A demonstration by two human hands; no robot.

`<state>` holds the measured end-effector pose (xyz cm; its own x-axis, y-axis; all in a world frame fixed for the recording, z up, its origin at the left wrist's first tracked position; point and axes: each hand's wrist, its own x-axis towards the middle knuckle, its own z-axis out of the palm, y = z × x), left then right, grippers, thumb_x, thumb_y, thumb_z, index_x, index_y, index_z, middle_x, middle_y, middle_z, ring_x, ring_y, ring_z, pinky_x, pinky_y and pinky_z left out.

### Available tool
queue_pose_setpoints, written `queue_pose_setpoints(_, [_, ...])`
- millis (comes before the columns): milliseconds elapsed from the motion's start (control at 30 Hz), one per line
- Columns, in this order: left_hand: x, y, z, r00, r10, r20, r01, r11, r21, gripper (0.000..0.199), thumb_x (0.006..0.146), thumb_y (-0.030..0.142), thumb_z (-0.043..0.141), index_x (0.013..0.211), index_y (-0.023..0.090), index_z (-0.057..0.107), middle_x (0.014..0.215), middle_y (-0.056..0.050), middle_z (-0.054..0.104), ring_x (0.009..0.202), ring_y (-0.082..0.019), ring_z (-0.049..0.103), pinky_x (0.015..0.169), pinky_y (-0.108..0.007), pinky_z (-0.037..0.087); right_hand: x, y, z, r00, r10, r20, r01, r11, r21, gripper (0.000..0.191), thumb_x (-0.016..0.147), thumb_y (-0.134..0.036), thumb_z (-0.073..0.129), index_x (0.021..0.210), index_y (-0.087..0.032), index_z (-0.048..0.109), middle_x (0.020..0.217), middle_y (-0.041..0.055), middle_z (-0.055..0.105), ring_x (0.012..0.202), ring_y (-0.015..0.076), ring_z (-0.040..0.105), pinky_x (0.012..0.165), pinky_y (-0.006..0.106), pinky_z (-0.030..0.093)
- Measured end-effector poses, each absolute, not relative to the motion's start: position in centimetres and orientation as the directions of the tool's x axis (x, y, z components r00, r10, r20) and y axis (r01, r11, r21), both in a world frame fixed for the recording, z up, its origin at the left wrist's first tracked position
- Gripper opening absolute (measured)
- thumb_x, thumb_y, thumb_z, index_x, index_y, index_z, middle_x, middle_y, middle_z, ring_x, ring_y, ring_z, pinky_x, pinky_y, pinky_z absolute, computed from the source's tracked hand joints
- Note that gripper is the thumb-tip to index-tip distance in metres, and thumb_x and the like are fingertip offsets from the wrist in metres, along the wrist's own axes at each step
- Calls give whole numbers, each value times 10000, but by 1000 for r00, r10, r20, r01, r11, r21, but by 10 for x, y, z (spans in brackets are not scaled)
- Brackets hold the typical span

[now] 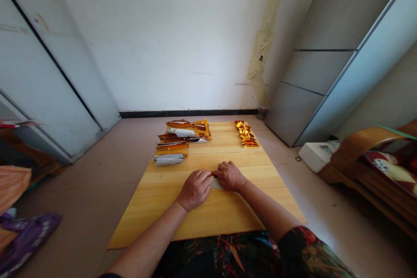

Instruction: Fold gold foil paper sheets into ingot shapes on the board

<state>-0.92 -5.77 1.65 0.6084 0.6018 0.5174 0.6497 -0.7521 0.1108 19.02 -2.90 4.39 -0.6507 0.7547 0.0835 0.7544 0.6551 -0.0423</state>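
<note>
Over the middle of the wooden table (202, 219), my left hand (194, 189) and my right hand (230, 176) meet with fingers closed. Between their fingertips shows a small orange-brown foil piece (214, 174), mostly hidden by the fingers. A pale paper sheet (216, 184) lies under it, partly covered by my right hand. Beyond my left hand are stacks of orange foil sheets (172, 150) and a stack of white paper (169, 159). Several small folded gold foil pieces (248, 138) lie in a row at the far right of the table.
A white wall (182, 52) rises behind the table. To the right stand a grey refrigerator (312, 65), a white box (315, 156) and a wooden seat (368, 178). Grey cabinet doors (48, 74) and a purple bag (31, 236) are at the left.
</note>
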Motion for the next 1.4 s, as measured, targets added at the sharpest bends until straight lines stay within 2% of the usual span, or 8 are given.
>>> queue_pose_setpoints(67, [-5, -56, 14, 637, 592, 494, 622, -773, 125, 374, 801, 186, 503, 1171, 181, 559, 1208, -104, 564, 1132, -232, 483, 973, -415, 412, 190, -29, 44, -646, 758, 93, 758, 651, -38, 238, 847, -235, 470, 1006, -220, 646, 903, 79, 586, 888, 198, 473, 758, 314, 290])
queue_pose_setpoints(167, [-2, -54, 11, 634, 646, 426, 652, -742, 156, 425, 772, 238, 556, 1190, 160, 547, 1219, -115, 569, 1145, -249, 490, 997, -427, 407, 190, -30, 43, -647, 757, 93, 758, 651, -31, 231, 839, -233, 482, 1009, -218, 638, 906, 77, 583, 884, 197, 472, 760, 316, 293])
queue_pose_setpoints(533, [-3, -59, 15, 581, 744, 329, 710, -661, 241, 377, 764, 270, 598, 1135, 204, 570, 1242, -92, 552, 1138, -233, 497, 1009, -390, 386, 222, -45, 26, -619, 751, 230, 753, 650, -98, 219, 864, -252, 470, 987, -207, 645, 921, 61, 592, 875, 180, 473, 778, 304, 300])
queue_pose_setpoints(733, [0, -56, 13, 572, 754, 324, 733, -647, 212, 345, 774, 259, 593, 1113, 197, 580, 1225, -94, 565, 1115, -237, 512, 995, -401, 388, 224, -44, 28, -607, 744, 277, 736, 659, -157, 195, 861, -241, 484, 943, -203, 656, 1016, 65, 603, 906, 180, 481, 788, 303, 320])
queue_pose_setpoints(967, [6, -36, 16, 544, 785, 296, 761, -610, 219, 383, 764, 371, 625, 1090, 172, 592, 1224, -117, 568, 1137, -254, 513, 1014, -425, 370, 222, -37, 32, -617, 747, 247, 715, 664, -219, 261, 825, -227, 520, 1057, -200, 635, 1073, 69, 622, 969, 194, 495, 850, 323, 351])
queue_pose_setpoints(1100, [14, -28, 22, 518, 809, 278, 785, -578, 223, 280, 785, 335, 608, 1016, 177, 610, 1191, -108, 591, 1130, -241, 525, 1062, -481, 302, 224, -33, 29, -605, 754, 254, 724, 654, -217, 288, 840, -287, 529, 1100, -214, 629, 1124, 73, 620, 1004, 203, 499, 873, 345, 354])
queue_pose_setpoints(1233, [21, -26, 21, 534, 791, 298, 764, -603, 231, 146, 778, 235, 598, 901, 167, 638, 1114, -101, 620, 1055, -219, 559, 999, -424, 389, 224, -33, 25, -586, 761, 280, 733, 645, -218, 274, 864, -290, 511, 1100, -226, 635, 1138, 69, 623, 1018, 196, 502, 886, 350, 349])
queue_pose_setpoints(1400, [20, -23, 11, 578, 747, 328, 658, -665, 354, 239, 757, 217, 622, 994, 215, 656, 1156, -68, 619, 1081, -198, 554, 949, -354, 449, 226, -31, 19, -560, 779, 281, 741, 623, -251, 311, 851, -352, 556, 1134, -240, 624, 1155, 72, 621, 1047, 197, 497, 892, 358, 341])
